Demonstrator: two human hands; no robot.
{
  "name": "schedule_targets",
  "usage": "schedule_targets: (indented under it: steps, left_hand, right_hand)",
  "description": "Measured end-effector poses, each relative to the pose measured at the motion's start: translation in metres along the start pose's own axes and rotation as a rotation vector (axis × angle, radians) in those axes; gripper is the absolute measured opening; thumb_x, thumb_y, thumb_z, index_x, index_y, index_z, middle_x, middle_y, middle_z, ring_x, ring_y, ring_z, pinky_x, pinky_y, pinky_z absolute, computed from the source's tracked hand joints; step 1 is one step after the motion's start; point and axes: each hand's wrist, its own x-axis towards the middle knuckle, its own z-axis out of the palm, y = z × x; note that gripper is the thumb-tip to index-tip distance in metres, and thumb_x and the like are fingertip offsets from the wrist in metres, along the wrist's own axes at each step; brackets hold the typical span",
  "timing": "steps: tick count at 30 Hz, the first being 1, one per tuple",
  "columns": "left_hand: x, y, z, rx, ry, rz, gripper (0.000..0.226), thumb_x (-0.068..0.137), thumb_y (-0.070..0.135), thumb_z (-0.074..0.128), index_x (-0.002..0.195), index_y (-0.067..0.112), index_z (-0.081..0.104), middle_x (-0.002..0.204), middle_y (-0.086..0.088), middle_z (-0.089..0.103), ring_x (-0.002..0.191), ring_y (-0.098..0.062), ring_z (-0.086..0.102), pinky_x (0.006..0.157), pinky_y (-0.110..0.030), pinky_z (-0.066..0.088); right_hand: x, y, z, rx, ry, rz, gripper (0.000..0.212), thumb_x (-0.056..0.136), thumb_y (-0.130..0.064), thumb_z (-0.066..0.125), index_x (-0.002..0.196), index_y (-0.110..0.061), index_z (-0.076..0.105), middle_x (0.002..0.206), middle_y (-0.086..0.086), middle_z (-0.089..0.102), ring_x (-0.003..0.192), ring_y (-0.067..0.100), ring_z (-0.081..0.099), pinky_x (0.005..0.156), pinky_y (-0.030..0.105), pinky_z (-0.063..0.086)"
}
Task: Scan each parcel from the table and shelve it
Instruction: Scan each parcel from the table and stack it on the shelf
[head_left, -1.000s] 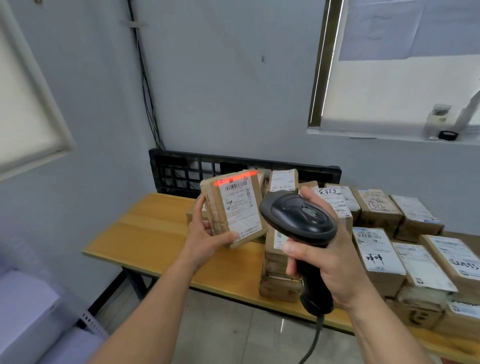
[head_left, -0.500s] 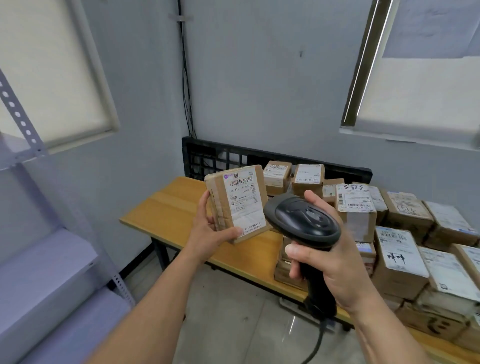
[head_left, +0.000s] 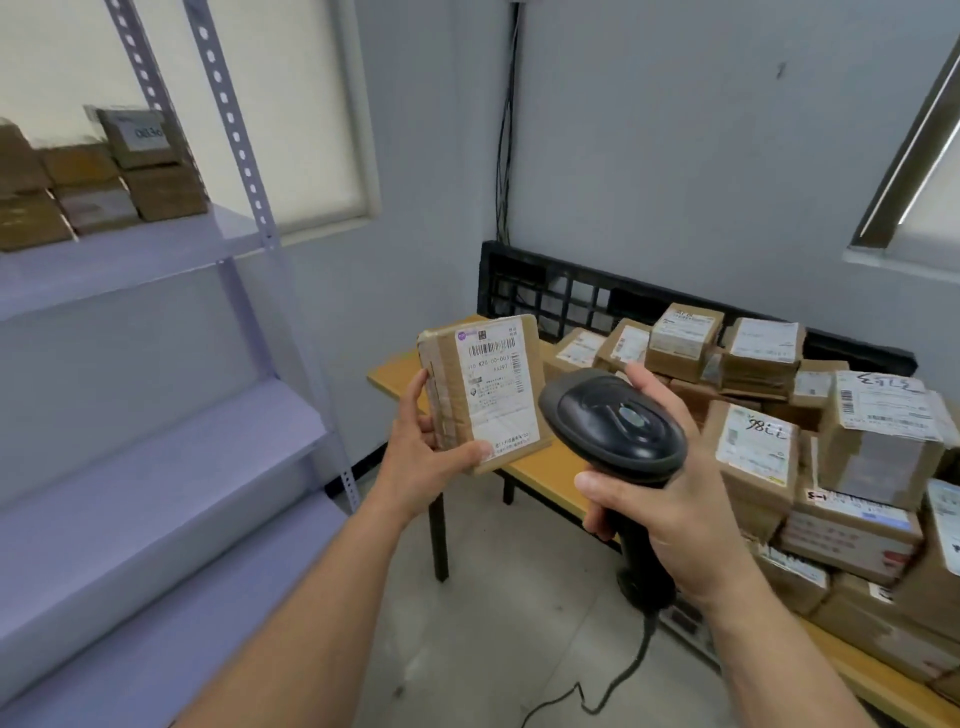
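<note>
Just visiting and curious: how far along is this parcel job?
Done: a few brown cardboard parcels sit on the pale metal shelf. In hand: the left hand holds a labelled flat brown parcel beside the black handheld scanner in the right hand. Remaining: a big pile of labelled cartons on the wooden table.

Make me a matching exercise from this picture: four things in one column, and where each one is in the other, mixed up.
Things
1. upright parcel
2. scanner
3. brown boxes
4. black plastic grid

Places
A. gripped by the right hand
B. on the upper shelf
C. held in the left hand
D. behind the table

Pairs: 1-C, 2-A, 3-B, 4-D
</note>
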Motion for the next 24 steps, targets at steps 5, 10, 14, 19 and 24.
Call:
schedule_targets:
  steps: [5, 10, 14, 19, 24]
  left_hand:
    - [-0.019, -0.002, -0.068, 0.0, 0.105, -0.005, 0.097, 0.075, 0.013, 0.08, 0.145, 0.041, 0.02, 0.108, 0.005, 0.056, 0.102, -0.014, 0.061, 0.083, -0.028, 0.054]
    - [-0.034, 0.0, -0.151, 0.033, 0.212, 0.014, 0.093, 0.076, 0.015, 0.08, 0.145, 0.039, 0.023, 0.115, 0.003, 0.056, 0.101, -0.009, 0.06, 0.065, -0.012, 0.05]
    - [-0.045, -0.004, -0.216, 0.063, 0.288, 0.03, 0.092, 0.076, 0.015, 0.08, 0.145, 0.039, 0.024, 0.113, 0.003, 0.059, 0.098, -0.006, 0.061, 0.063, -0.008, 0.049]
    - [-0.062, -0.014, -0.289, 0.107, 0.355, 0.029, 0.09, 0.077, 0.013, 0.078, 0.145, 0.038, 0.024, 0.112, 0.003, 0.059, 0.095, -0.004, 0.061, 0.062, -0.008, 0.048]
    - [-0.075, -0.021, -0.349, 0.128, 0.456, 0.023, 0.087, 0.077, 0.019, 0.078, 0.142, 0.043, 0.025, 0.119, 0.002, 0.058, 0.102, -0.008, 0.061, 0.072, -0.015, 0.048]
  right_hand:
    - [0.012, -0.002, 0.062, 0.003, -0.056, -0.018, 0.098, 0.066, 0.005, 0.076, 0.142, -0.037, 0.032, 0.099, -0.01, 0.073, 0.049, 0.03, 0.061, 0.046, 0.037, 0.054]
    - [0.023, -0.006, 0.139, 0.05, -0.117, -0.039, 0.1, 0.061, -0.001, 0.086, 0.135, -0.048, 0.038, 0.096, 0.009, 0.071, 0.052, 0.029, 0.061, 0.045, 0.032, 0.053]
    - [0.026, -0.006, 0.199, 0.072, -0.169, -0.058, 0.096, 0.07, 0.011, 0.078, 0.133, -0.049, 0.037, 0.085, 0.012, 0.07, 0.048, 0.03, 0.058, 0.045, 0.034, 0.051]
    - [0.025, 0.002, 0.27, 0.108, -0.222, -0.05, 0.098, 0.07, 0.014, 0.078, 0.136, -0.046, 0.038, 0.09, 0.007, 0.071, 0.049, 0.027, 0.057, 0.047, 0.038, 0.05]
    - [0.035, 0.008, 0.322, 0.133, -0.283, -0.023, 0.096, 0.071, 0.011, 0.078, 0.137, -0.047, 0.04, 0.092, 0.005, 0.07, 0.05, 0.029, 0.057, 0.048, 0.036, 0.051]
